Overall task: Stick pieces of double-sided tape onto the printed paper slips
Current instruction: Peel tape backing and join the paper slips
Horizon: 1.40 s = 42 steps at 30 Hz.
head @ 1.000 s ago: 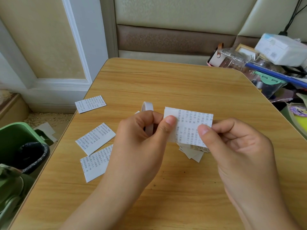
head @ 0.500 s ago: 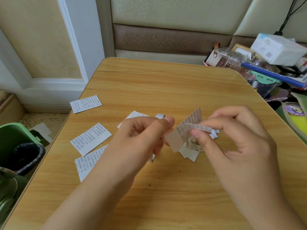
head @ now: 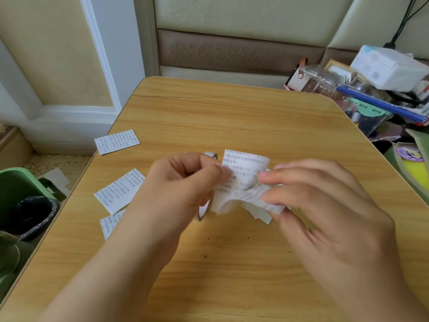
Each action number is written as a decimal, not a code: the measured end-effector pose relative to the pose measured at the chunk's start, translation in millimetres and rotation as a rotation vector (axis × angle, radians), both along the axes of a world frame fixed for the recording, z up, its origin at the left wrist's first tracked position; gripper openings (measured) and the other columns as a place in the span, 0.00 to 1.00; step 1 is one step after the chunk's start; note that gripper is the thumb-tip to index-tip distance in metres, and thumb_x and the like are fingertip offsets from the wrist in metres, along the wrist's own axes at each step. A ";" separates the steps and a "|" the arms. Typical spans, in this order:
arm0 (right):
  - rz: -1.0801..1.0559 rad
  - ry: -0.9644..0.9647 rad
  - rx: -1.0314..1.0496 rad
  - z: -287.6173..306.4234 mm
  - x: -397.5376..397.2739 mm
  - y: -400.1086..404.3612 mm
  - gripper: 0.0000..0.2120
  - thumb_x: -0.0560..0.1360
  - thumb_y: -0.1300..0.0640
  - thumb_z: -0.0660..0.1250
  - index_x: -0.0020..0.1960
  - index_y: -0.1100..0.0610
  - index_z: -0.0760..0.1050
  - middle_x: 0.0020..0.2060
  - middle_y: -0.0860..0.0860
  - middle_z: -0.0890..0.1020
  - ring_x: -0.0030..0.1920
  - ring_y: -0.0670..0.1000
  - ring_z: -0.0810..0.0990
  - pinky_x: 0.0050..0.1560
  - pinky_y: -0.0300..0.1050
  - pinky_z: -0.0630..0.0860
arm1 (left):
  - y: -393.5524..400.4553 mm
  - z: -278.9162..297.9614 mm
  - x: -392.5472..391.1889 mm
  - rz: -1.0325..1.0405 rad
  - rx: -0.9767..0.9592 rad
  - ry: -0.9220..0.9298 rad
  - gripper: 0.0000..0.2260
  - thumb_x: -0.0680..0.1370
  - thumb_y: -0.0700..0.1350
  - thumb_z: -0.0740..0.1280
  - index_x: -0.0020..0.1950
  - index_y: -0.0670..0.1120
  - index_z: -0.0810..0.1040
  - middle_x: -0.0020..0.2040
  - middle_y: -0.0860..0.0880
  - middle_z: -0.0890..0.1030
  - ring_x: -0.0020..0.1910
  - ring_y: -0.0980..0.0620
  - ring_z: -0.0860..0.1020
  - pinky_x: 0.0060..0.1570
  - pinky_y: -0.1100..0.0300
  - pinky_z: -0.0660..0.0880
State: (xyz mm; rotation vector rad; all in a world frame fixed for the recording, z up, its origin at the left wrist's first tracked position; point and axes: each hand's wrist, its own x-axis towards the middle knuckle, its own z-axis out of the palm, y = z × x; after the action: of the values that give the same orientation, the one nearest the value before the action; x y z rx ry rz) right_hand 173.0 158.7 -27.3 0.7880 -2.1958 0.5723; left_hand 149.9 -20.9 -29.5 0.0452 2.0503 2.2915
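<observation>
Above the middle of the wooden table (head: 232, 263), both hands hold one printed paper slip (head: 243, 175), which is curled and bent. My left hand (head: 183, 182) pinches its left edge with thumb and fingers. Behind that hand a white roll of double-sided tape (head: 205, 209) shows, mostly hidden by the fingers. My right hand (head: 325, 205) pinches the slip's lower right part. A small pile of paper pieces (head: 260, 213) lies on the table under the hands. Three more printed slips lie flat at the table's left: one far (head: 117, 141), one middle (head: 120, 190), one near (head: 111, 225).
A green bin (head: 21, 205) with a black liner stands on the floor left of the table. Cluttered boxes, clear plastic containers and a white packet (head: 390, 68) crowd the right edge beyond the table. A padded bench back runs behind the table.
The slip has turned from a folded, edge-on shape to a curled one with its print facing me. Both hands stay pinched on it; the view has shifted slightly.
</observation>
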 end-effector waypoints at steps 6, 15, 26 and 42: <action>0.062 -0.178 -0.130 3.4 1.9 5.5 0.03 0.75 0.61 0.67 0.43 0.56 0.80 0.43 0.46 0.82 0.49 0.46 0.79 0.53 0.38 0.72 | -10.2 0.2 -4.3 0.066 0.083 -0.039 0.08 0.66 0.44 0.71 0.30 0.43 0.76 0.24 0.50 0.64 0.24 0.52 0.61 0.29 0.56 0.61; 0.152 -0.697 -0.536 7.8 -0.2 4.7 0.08 0.69 0.42 0.68 0.39 0.46 0.80 0.49 0.41 0.76 0.58 0.41 0.75 0.56 0.38 0.72 | 0.6 2.7 4.1 -0.058 -0.322 0.203 0.02 0.72 0.51 0.71 0.43 0.57 0.84 0.36 0.47 0.83 0.38 0.45 0.79 0.41 0.48 0.75; -0.010 -0.842 -0.712 7.3 -0.4 3.2 0.08 0.69 0.46 0.74 0.41 0.50 0.83 0.36 0.50 0.85 0.40 0.51 0.83 0.45 0.42 0.77 | 3.8 1.8 4.7 -0.076 -0.263 0.200 0.20 0.67 0.68 0.62 0.41 0.55 0.83 0.31 0.42 0.73 0.29 0.47 0.65 0.29 0.60 0.64; -0.012 -0.812 -0.953 9.6 -1.1 -5.7 0.06 0.66 0.51 0.69 0.37 0.50 0.84 0.33 0.50 0.85 0.35 0.45 0.83 0.38 0.33 0.76 | 6.2 -0.2 6.2 -0.051 -0.232 0.122 0.15 0.64 0.55 0.77 0.37 0.45 0.80 0.29 0.45 0.72 0.27 0.52 0.63 0.24 0.64 0.60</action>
State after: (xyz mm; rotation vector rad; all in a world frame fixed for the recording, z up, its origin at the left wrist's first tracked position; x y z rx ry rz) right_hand 172.0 152.9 -17.7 -0.0065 -2.1515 1.9855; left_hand 156.1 -14.7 -29.7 0.2272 2.3313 2.0539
